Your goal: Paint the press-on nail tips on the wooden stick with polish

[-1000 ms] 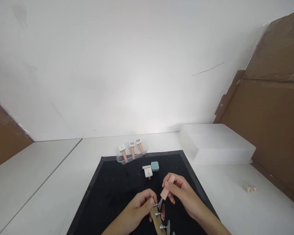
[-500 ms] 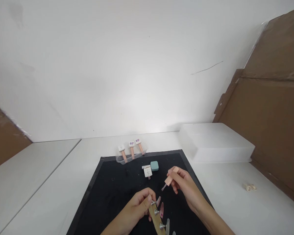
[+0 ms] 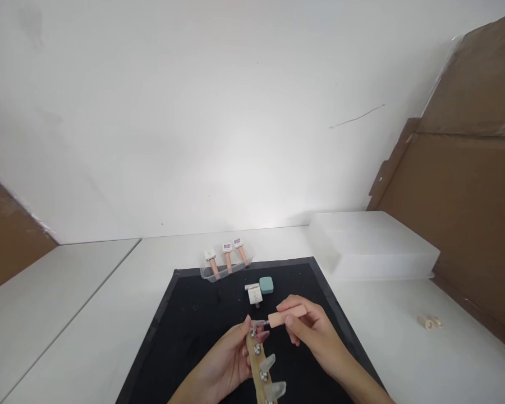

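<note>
1. Progress looks partial to us: on the wooden strip (image 3: 258, 365) in our left hand (image 3: 227, 365), the nail tip (image 3: 261, 335) nearest our fingertips carries a pinkish coat, while the two tips (image 3: 271, 376) lower on the strip look clear and uncoated.
2. Our left hand is wrapped around the upper part of the strip from the left side, with the thumb up by the top of it; the strip runs down out of the picture's lower edge, so we cannot tell how many tips it holds in all.
3. Our right hand (image 3: 309, 331) pinches a peach-coloured brush cap (image 3: 286, 318) between thumb and fingers, held nearly level, its small brush end pointing left and meeting the top nail tip.
4. Judging from this, one tip is being coated and at least two are left.
5. The strip is pale wood with silvery studs; each tip stands on a stud, translucent and glossy.
6. Just beyond our right hand, on the black mat (image 3: 185, 331), stands an open white bottle (image 3: 255, 293) beside a small teal block (image 3: 266, 285).
7. Farther beyond our left hand, three more bottles (image 3: 226, 258) lie in a clear tray at the mat's far edge.
</note>
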Action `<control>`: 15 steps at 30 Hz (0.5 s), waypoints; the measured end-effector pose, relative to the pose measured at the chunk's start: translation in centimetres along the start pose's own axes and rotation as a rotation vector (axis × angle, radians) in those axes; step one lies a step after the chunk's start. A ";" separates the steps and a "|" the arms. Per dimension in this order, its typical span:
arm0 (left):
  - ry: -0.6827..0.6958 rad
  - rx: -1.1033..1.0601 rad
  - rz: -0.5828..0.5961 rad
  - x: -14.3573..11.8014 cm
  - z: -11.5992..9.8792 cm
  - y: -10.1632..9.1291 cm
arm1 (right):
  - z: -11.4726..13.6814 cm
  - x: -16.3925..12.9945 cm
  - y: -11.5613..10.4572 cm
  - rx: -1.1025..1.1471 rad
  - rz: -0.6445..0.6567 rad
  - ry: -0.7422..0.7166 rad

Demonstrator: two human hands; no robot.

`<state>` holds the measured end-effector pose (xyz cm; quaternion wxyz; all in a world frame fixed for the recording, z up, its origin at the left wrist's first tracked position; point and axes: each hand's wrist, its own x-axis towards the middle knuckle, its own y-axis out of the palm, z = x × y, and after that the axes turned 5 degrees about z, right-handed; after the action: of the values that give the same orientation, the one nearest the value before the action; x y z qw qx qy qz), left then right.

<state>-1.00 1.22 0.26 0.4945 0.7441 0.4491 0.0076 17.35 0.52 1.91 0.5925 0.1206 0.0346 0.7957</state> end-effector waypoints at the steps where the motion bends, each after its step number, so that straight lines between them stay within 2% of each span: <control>1: -0.005 0.005 -0.006 0.0 0.0 0.0 | 0.0 0.0 0.0 0.005 0.010 -0.002; 10: -0.022 -0.035 -0.001 -0.1 -0.3 0.4 | -0.1 0.2 0.0 -0.047 0.002 0.003; 15: -0.026 -0.084 0.072 -0.1 -0.3 0.0 | -0.1 0.3 -0.2 -0.090 -0.021 0.039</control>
<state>-1.21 1.33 0.41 0.5305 0.7385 0.4147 0.0346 17.43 0.84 1.82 0.6049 0.0780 0.0113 0.7924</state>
